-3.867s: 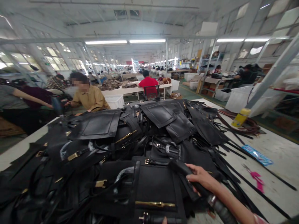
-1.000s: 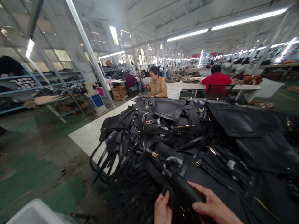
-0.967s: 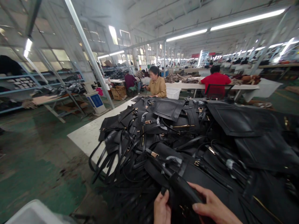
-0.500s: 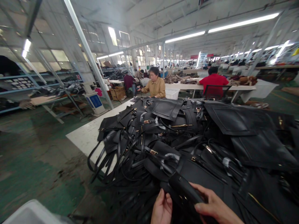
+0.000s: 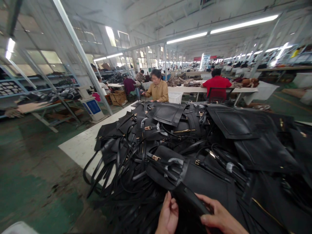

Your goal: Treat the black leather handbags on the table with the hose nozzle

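A big heap of black leather bag panels (image 5: 195, 143) with straps and gold buckles covers a white table (image 5: 78, 146). At the bottom edge my left hand (image 5: 168, 216) and my right hand (image 5: 218, 217) both grip a black rolled handle piece (image 5: 188, 200) that joins the nearest panel (image 5: 207, 182). My left fingers press its left side. My right thumb and fingers wrap it from the right. Straps hang off the table's near left corner.
A person in a tan shirt (image 5: 158, 89) works at the table's far end. Another in red (image 5: 216, 87) sits at the white table behind. Metal shelving (image 5: 36, 94) and a blue-labelled machine (image 5: 91, 105) stand left. Green floor (image 5: 36, 182) lies left of the table.
Since 3.9 s ago the view has swung left and my left hand has joined my right on the handle piece. In the last second both hands slid slightly down and left.
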{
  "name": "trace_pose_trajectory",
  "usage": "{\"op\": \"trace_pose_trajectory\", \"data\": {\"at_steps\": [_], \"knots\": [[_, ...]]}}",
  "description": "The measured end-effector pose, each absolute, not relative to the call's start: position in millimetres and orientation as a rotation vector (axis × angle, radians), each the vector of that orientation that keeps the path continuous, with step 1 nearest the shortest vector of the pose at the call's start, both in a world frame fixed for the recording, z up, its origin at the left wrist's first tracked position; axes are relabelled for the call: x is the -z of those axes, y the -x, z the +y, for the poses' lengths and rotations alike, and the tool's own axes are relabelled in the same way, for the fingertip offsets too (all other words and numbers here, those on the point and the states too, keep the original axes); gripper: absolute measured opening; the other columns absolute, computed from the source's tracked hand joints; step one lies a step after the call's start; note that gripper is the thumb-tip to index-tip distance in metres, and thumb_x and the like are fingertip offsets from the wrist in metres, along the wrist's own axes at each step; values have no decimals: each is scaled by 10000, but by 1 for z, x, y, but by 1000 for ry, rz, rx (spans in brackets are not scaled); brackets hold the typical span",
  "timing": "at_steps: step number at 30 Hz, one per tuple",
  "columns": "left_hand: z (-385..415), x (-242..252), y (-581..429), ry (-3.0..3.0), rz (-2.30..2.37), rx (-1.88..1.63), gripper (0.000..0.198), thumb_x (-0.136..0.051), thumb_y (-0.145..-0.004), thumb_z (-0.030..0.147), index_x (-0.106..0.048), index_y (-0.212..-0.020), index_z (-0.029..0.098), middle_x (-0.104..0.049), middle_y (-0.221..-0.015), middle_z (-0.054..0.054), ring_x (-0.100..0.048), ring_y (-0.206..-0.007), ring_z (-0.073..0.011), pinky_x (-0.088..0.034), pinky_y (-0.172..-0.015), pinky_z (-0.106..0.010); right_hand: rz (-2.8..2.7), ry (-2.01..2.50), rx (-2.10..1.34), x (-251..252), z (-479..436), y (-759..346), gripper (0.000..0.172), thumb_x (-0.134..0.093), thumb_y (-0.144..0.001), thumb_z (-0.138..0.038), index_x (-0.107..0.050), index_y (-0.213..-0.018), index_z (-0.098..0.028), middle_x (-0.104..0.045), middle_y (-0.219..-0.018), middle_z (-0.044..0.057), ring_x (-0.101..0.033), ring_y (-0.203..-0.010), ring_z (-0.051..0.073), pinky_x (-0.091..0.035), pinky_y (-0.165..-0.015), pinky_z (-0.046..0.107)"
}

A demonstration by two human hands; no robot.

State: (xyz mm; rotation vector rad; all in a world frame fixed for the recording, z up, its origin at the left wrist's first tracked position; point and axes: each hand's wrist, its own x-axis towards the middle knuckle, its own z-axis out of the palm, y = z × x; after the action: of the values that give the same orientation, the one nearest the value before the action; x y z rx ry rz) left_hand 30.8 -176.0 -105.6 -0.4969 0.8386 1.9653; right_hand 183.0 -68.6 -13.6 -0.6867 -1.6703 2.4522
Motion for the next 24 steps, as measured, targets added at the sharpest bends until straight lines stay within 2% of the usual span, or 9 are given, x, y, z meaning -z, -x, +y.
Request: {"op": "trace_pose_trajectory", "data": {"at_steps": [4, 8, 9, 11, 13, 15, 17, 18, 24], "knots": [[-165, 103, -34, 391, 1019, -2005, 182, -658, -643, 136, -481, -682, 153, -437, -506, 84, -396, -403, 7, -313, -356, -75, -1684, 711, -2386, 20, -68, -186, 682, -672, -557, -299, -479, -1195, -158, -607, -760, 12, -475, -478, 93, -365, -391, 167], [-163, 98, -36, 200, 1265, -2007, 205, -657, -627, 206, -457, -615, 163, -434, -433, 80, -378, -378, -25, -324, -361, -122, -1690, 761, -2398, 3, -68, -190, 708, -642, -610, -303, -396, -1260, -166, -621, -788, 22, -455, -423, 82, -355, -374, 174], [-163, 97, -35, 147, 1325, -1998, 187, -645, -631, 218, -468, -617, 162, -443, -422, 74, -378, -370, -34, -322, -356, -133, -1706, 731, -2396, -5, -69, -189, 690, -644, -616, -293, -409, -1253, -169, -624, -806, 23, -479, -451, 92, -396, -416, 187], [-163, 96, -34, 47, 1437, -1967, 135, -616, -637, 219, -496, -624, 158, -467, -414, 63, -390, -358, -50, -319, -347, -150, -1723, 608, -2381, -18, -69, -186, 621, -657, -610, -265, -485, -1199, -170, -623, -851, 22, -545, -613, 134, -468, -635, 236], [-165, 96, -33, -42, 1533, -1925, 89, -594, -631, 204, -521, -628, 153, -489, -420, 53, -413, -356, -65, -319, -341, -161, -1724, 508, -2379, -26, -70, -180, 571, -666, -595, -239, -538, -1147, -173, -615, -878, 18, -557, -737, 159, -448, -764, 256], [-167, 95, -33, -116, 1605, -1878, 72, -589, -623, 200, -539, -642, 153, -502, -428, 49, -427, -357, -74, -312, -335, -165, -1726, 559, -2406, -26, -71, -171, 591, -649, -596, -220, -512, -1169, -179, -616, -828, 13, -559, -619, 131, -479, -595, 215], [-168, 94, -34, -179, 1654, -1829, 93, -602, -625, 224, -547, -649, 153, -489, -405, 54, -412, -342, -73, -299, -330, -165, -1757, 702, -2414, -22, -71, -162, 648, -612, -605, -196, -435, -1228, -191, -614, -736, -5, -499, -420, 83, -403, -368, 157], [-169, 93, -35, -207, 1672, -1807, 110, -610, -627, 240, -544, -642, 154, -479, -390, 57, -403, -336, -72, -297, -331, -166, -1775, 765, -2396, -19, -70, -159, 667, -595, -608, -182, -402, -1247, -191, -608, -693, -17, -469, -364, 70, -372, -324, 146], [-167, 85, -33, -289, 1746, -1764, 185, -608, -649, 294, -479, -588, 177, -451, -369, 68, -389, -336, -70, -305, -346, -168, -1760, 832, -2293, -23, -64, -164, 686, -582, -656, -225, -322, -1290, -198, -602, -665, -22, -472, -363, 73, -372, -326, 148]]}}
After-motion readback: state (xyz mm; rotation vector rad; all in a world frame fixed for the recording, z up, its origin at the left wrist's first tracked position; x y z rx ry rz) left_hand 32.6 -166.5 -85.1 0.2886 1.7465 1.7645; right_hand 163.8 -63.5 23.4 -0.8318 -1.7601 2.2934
